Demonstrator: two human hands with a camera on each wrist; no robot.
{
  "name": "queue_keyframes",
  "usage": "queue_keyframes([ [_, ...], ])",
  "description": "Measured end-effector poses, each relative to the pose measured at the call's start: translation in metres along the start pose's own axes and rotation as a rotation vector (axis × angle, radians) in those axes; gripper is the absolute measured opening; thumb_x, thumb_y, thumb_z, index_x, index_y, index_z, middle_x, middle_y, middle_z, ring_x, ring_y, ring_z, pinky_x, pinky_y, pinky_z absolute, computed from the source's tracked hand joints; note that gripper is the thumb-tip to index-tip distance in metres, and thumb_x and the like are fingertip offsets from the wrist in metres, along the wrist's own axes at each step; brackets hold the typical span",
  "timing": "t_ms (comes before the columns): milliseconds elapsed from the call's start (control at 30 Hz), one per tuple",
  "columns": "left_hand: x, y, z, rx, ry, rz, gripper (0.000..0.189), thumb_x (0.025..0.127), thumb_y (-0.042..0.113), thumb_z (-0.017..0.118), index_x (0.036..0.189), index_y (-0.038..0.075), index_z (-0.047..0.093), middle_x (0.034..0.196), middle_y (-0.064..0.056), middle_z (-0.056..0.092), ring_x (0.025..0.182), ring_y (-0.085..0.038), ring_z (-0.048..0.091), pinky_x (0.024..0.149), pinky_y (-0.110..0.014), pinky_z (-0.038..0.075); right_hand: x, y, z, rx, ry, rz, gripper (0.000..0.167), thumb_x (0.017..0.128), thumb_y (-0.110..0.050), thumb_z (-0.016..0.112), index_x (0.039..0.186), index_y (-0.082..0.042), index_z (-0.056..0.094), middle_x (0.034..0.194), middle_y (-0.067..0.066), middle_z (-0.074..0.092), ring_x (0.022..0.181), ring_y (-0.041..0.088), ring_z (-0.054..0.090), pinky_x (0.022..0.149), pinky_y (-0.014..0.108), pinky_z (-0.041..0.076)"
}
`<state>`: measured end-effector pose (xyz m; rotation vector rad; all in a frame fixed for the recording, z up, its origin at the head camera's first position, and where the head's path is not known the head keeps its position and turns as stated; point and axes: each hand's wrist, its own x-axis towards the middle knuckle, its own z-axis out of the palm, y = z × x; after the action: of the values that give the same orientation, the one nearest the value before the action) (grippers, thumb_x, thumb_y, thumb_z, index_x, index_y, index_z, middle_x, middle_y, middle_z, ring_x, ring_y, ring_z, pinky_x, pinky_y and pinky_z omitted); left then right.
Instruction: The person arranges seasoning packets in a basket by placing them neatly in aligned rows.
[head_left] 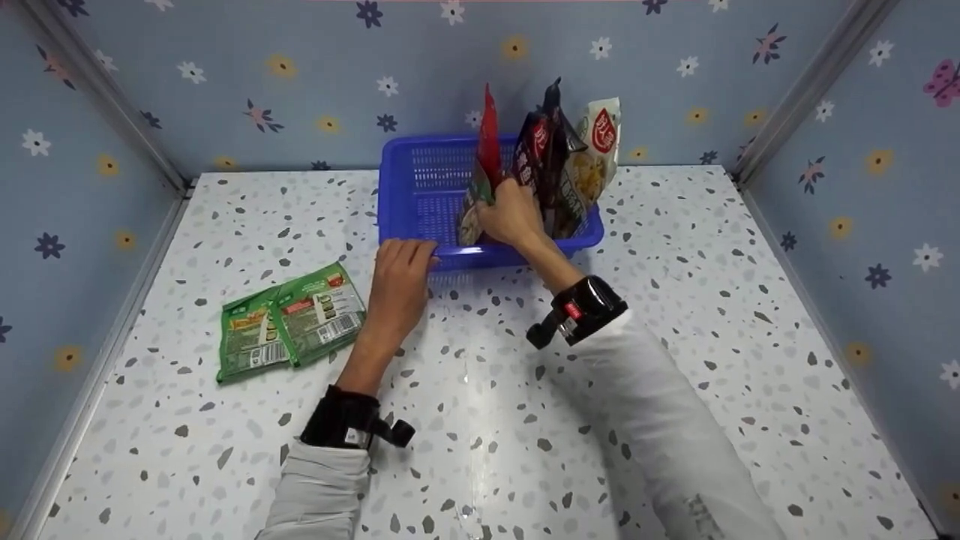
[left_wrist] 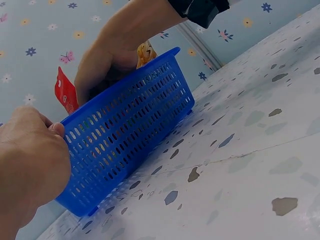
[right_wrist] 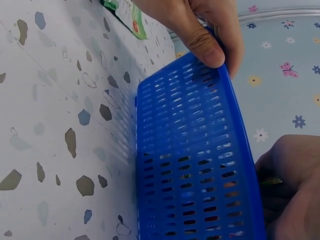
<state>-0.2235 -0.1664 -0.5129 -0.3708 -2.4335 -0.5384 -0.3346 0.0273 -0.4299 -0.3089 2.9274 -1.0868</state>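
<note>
A blue plastic basket (head_left: 420, 255) with slotted walls stands against the back of the table. My left hand (head_left: 403, 285) grips its front rim near the left corner, thumb on the outer wall in the right wrist view and fingers over the edge. Down inside the basket is my right hand (head_left: 514, 214), between a red and green food packet (head_left: 489, 142) and a dark packet (head_left: 531, 142). Its fingertips are hidden, and I cannot tell whether they hold a packet. A white and yellow packet (head_left: 600, 142) leans upright at the basket's right end.
Two green flat packets (head_left: 255, 334) (head_left: 322, 311) lie overlapping on the speckled table (head_left: 480, 420), left of my left hand. Flower-patterned panels (head_left: 300, 90) enclose the table at the back and both sides.
</note>
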Motion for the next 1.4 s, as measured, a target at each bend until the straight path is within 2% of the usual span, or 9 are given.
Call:
queue_keyframes([
  [133,0.0,0.001,0.0,0.0,-0.005,0.001,0.028,0.114,0.017,0.064,0.13,-0.003,0.074,0.119,-0.021,0.079,0.11,-0.041,0.07,0.112,-0.054,0.053,0.0,0.001,-0.002,0.014,-0.029,0.02,0.031,0.108,-0.023,0.07,0.08,-0.013,0.06,0.066,0.0,0.055,0.053,0.012,0.051,0.047,0.024,0.038],
  [300,0.001,0.002,0.001,0.0,0.001,0.006,0.026,0.113,0.016,0.065,0.129,-0.003,0.075,0.118,-0.02,0.08,0.108,-0.04,0.07,0.111,-0.054,0.053,0.0,0.002,-0.002,0.006,-0.056,0.042,0.036,0.109,-0.031,0.072,0.079,-0.015,0.06,0.064,-0.002,0.055,0.051,0.011,0.049,0.046,0.024,0.037],
  [600,0.001,0.004,0.002,0.013,-0.001,0.005,0.028,0.114,0.019,0.063,0.129,-0.001,0.074,0.118,-0.02,0.079,0.108,-0.04,0.069,0.11,-0.054,0.053,-0.011,0.003,-0.009,-0.024,-0.078,-0.016,0.053,0.109,-0.047,0.07,0.069,-0.019,0.05,0.058,-0.006,0.04,0.047,0.008,0.034,0.044,0.023,0.029],
  [700,0.001,0.004,0.001,0.001,0.001,0.003,0.026,0.113,0.016,0.065,0.129,-0.002,0.074,0.118,-0.021,0.079,0.108,-0.041,0.069,0.11,-0.055,0.053,-0.021,0.003,-0.016,-0.025,-0.073,-0.037,0.051,0.11,-0.053,0.068,0.077,-0.015,0.056,0.064,-0.003,0.043,0.051,0.01,0.038,0.047,0.025,0.032],
  [800,0.001,0.003,0.001,-0.01,0.001,-0.001,0.024,0.112,0.014,0.067,0.128,-0.002,0.074,0.118,-0.021,0.079,0.108,-0.041,0.069,0.11,-0.054,0.053,-0.034,0.006,-0.025,-0.004,-0.057,-0.066,0.05,0.109,-0.057,0.067,0.099,-0.009,0.068,0.077,0.002,0.055,0.062,0.015,0.051,0.056,0.029,0.043],
  [967,0.0,0.002,0.001,-0.028,-0.011,-0.014,0.023,0.111,0.011,0.069,0.13,-0.002,0.074,0.12,-0.021,0.079,0.109,-0.04,0.069,0.111,-0.055,0.052,-0.056,0.02,-0.037,0.021,-0.041,-0.221,0.055,0.11,-0.05,0.069,0.133,0.0,0.074,0.112,0.015,0.078,0.098,0.028,0.072,0.089,0.043,0.062],
  [1133,0.0,0.0,0.0,-0.046,-0.013,-0.019,0.024,0.113,0.013,0.067,0.131,-0.001,0.074,0.121,-0.021,0.078,0.11,-0.041,0.068,0.111,-0.055,0.052,-0.074,0.042,-0.04,-0.021,-0.042,-0.446,0.051,0.113,-0.036,0.069,0.144,0.004,0.071,0.141,0.024,0.076,0.133,0.041,0.073,0.117,0.055,0.059],
  [1267,-0.001,-0.001,-0.001,-0.042,-0.012,-0.016,0.026,0.113,0.015,0.065,0.131,-0.001,0.074,0.12,-0.021,0.078,0.11,-0.041,0.069,0.111,-0.055,0.051,-0.082,0.06,-0.034,-0.175,0.021,-0.585,0.05,0.113,-0.035,0.069,0.146,0.003,0.069,0.144,0.025,0.074,0.138,0.044,0.069,0.123,0.058,0.055],
  [1400,0.0,0.0,-0.001,-0.052,-0.009,-0.013,0.025,0.113,0.014,0.066,0.13,-0.001,0.075,0.119,-0.022,0.079,0.109,-0.042,0.069,0.111,-0.055,0.052,-0.084,0.076,-0.025,-0.324,0.091,-0.669,0.048,0.114,-0.033,0.068,0.146,0.002,0.068,0.141,0.023,0.076,0.134,0.042,0.071,0.122,0.058,0.055],
])
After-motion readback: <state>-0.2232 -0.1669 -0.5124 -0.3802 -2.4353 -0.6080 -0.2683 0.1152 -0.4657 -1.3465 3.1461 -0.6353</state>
